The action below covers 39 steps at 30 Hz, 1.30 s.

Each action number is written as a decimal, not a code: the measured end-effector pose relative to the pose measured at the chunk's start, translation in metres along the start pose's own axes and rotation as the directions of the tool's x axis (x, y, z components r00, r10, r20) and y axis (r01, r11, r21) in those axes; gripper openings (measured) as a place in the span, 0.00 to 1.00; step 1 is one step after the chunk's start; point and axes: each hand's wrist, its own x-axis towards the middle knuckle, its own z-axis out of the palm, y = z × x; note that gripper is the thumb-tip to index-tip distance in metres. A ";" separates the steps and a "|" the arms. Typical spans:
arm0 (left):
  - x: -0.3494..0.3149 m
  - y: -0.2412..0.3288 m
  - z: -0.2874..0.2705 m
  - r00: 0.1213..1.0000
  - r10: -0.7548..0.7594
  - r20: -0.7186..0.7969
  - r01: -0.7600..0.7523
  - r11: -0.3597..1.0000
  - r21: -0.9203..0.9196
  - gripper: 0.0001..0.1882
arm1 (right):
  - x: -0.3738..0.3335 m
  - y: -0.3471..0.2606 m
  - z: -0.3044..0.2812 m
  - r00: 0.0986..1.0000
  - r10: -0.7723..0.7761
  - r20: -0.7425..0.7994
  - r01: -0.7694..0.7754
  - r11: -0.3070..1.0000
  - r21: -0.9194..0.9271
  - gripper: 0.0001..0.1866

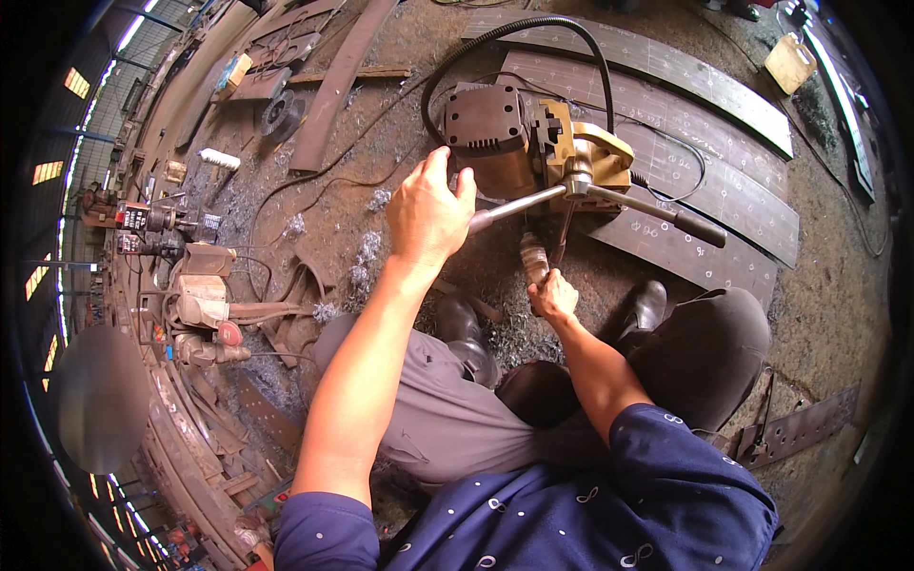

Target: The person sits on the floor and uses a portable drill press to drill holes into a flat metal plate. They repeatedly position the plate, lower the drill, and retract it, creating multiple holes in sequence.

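Observation:
A magnetic drill point(487, 128) with a dark motor cover and yellow body stands on steel plates in front of me. My left hand point(428, 209) is at its left side, fingers and thumb apart, close to the motor. The end of one feed handle spoke point(514, 206) meets the edge of this hand; I cannot tell whether the palm presses on it. My right hand point(555, 295) is closed around the lower end of a clear plastic bottle point(533, 257), which points up toward the drill's underside. Another spoke hangs down right beside the bottle.
Long marked steel plates point(705, 171) lie under and right of the drill. A black hose point(562, 24) arches over it. Left are an angle grinder-like tool point(202, 303), a white roll point(219, 159) and metal shavings point(367, 249). A yellowish jerrycan point(790, 64) stands far right.

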 end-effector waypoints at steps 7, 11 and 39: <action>0.005 0.007 0.001 1.000 -0.021 0.021 0.021 1.000 -0.008 0.23 | 0.014 -0.004 -0.012 0.999 -0.032 -0.003 0.032 0.999 -0.035 0.29; 0.000 -0.009 -0.001 0.999 0.006 -0.049 -0.010 0.996 -0.090 0.21 | 0.017 -0.006 -0.006 0.999 -0.033 -0.022 0.032 0.998 -0.058 0.32; -0.003 -0.010 0.005 0.986 -0.062 0.155 0.067 0.997 -0.023 0.26 | -0.005 -0.056 -0.375 0.592 -0.799 0.107 0.678 0.422 -0.602 0.28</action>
